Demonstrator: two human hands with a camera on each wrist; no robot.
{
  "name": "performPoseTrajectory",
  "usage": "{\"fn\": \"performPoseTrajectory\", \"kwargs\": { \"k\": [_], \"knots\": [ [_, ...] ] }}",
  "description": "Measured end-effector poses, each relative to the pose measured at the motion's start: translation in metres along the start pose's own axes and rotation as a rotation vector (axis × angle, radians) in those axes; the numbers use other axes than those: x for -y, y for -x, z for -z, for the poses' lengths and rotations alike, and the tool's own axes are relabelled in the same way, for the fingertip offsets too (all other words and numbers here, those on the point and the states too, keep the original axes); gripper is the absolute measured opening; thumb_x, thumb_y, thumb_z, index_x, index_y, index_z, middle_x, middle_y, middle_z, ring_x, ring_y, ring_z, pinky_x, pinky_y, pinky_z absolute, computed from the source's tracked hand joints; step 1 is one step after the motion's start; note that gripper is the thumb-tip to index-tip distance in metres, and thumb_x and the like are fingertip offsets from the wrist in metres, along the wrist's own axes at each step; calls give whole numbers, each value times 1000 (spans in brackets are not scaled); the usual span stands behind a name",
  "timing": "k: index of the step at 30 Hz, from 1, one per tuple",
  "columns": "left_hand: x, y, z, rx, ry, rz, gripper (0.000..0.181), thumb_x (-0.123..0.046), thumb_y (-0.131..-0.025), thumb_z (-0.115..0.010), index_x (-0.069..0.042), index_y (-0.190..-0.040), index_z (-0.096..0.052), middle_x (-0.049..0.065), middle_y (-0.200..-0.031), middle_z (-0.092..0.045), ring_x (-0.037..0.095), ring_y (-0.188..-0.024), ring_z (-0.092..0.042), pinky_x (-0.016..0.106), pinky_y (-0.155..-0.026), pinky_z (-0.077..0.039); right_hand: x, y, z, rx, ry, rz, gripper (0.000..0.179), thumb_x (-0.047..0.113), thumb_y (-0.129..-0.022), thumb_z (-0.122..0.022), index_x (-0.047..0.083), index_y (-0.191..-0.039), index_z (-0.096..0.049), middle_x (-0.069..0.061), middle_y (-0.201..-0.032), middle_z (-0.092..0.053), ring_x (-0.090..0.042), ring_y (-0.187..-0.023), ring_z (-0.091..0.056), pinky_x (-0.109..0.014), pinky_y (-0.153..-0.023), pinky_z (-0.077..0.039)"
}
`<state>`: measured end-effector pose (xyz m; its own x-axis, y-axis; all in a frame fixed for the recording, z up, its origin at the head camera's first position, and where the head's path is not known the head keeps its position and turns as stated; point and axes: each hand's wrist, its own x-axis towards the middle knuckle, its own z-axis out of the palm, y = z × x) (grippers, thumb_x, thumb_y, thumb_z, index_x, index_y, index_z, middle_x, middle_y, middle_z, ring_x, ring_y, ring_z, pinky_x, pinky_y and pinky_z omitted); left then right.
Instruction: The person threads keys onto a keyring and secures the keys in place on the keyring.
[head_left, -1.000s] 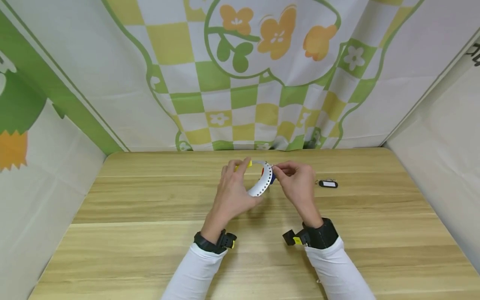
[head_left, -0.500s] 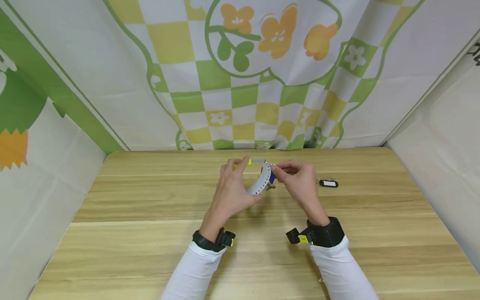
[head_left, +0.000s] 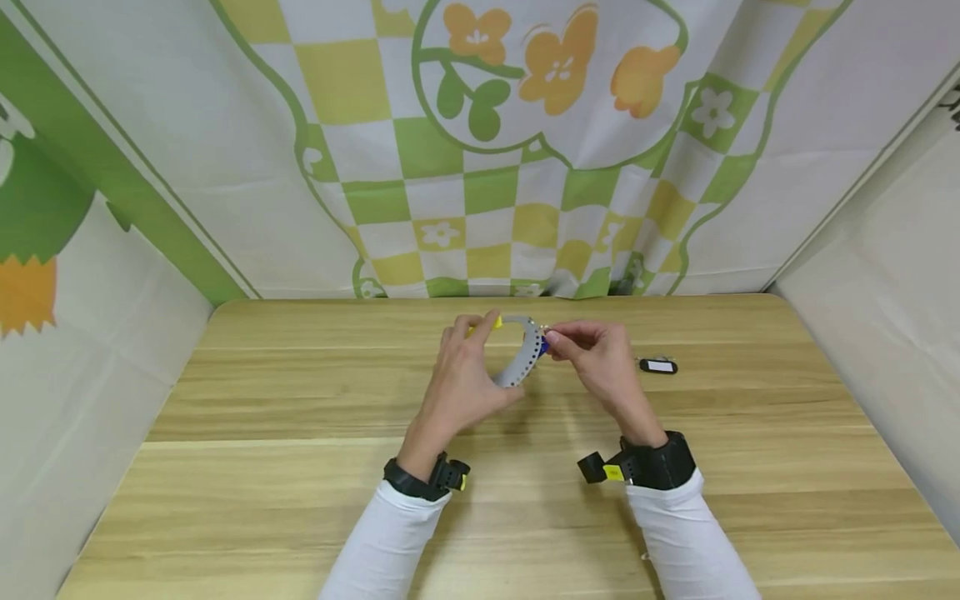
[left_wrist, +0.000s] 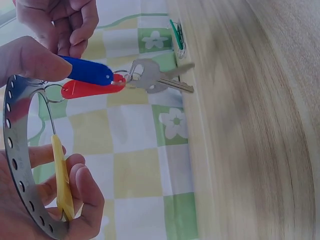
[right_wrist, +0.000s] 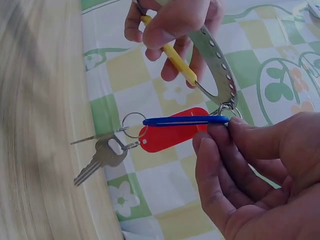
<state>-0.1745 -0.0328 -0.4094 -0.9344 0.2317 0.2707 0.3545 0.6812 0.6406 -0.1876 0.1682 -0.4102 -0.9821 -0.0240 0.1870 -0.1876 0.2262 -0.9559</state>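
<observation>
The left hand (head_left: 461, 367) holds the perforated metal hoop (left_wrist: 16, 132) on its nine o'clock side, curled about the strip and its yellow handle (right_wrist: 177, 64), seemingly so that the row of holes faces three o'clock, uncovered and steady for the other hand. There the right hand (head_left: 600, 354) has a narrow grip, pinching the blue tag (right_wrist: 185, 121) at the end nearest the hoop, which probably gives the fingertips fine control beside the holes; whether that tag's ring passes through one cannot be told. The red tag (right_wrist: 162, 140) lies just beside it, a key (right_wrist: 107, 155) dangling from its far end. Both hands work above the bench (head_left: 300, 500), forearms entering from seven and five o'clock, left fingers towards twelve, right fingertips towards ten. Beyond the right hand, at its three o'clock, a black tag (head_left: 658, 367) rests on the wood.
</observation>
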Motion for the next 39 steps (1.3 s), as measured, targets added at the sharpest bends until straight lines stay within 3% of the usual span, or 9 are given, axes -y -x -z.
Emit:
{"fn": "performPoseTrajectory", "kwargs": {
  "k": [9, 19, 24, 29, 34, 39],
  "knots": [
    [0, 0, 1, -1, 16, -3, 105, -27, -62, -97, -4, -151, -46, 19, -139, -49, 37, -121, -48, 50, -95, -48, -1, 1, -6, -23, 162, 178, 11, 0, -97, -65, -7, -99, -73, -18, -90, -72, -31, -77, -68, -22, -67, -55],
    [0, 0, 0, -1, 10, -4, 103, -26, -62, -96, -3, -150, -47, 20, -138, -49, 38, -121, -48, 50, -94, -48, 1, 7, -14, -68, 305, 198, 7, -1, -96, -65, -3, -100, -71, -13, -89, -72, -26, -78, -70, -29, -68, -55],
    [1, 0, 1, -16, 4, -12, 99, -28, -65, -95, -2, -148, -48, 21, -136, -50, 38, -120, -48, 51, -94, -48, 0, 6, -15, -84, 298, 208, 7, 2, -95, -69, -2, -100, -72, -12, -90, -72, -23, -79, -69, -29, -70, -56],
    [1, -1, 1, -20, 15, 4, 99, -25, -65, -95, -2, -149, -48, 21, -136, -50, 38, -123, -47, 51, -97, -47, -1, 5, -16, -91, 208, 177, 11, 6, -96, -69, -2, -101, -72, -14, -89, -73, -25, -78, -70, -24, -69, -56],
    [0, 0, 1, -15, 13, 24, 101, -28, -65, -95, -3, -150, -47, 21, -138, -48, 38, -125, -45, 52, -99, -46, -2, 6, -21, -169, 130, 175, 11, 6, -93, -73, -4, -97, -73, -16, -86, -73, -29, -73, -71, -21, -67, -57],
    [0, 0, 1, -11, 12, 23, 102, -29, -65, -96, -3, -151, -46, 22, -139, -48, 39, -126, -45, 52, -99, -46, -4, 8, -25, -228, 137, 201, 10, 7, -92, -74, -3, -93, -73, -15, -82, -74, -28, -68, -71, -21, -63, -56]
  ]
}}
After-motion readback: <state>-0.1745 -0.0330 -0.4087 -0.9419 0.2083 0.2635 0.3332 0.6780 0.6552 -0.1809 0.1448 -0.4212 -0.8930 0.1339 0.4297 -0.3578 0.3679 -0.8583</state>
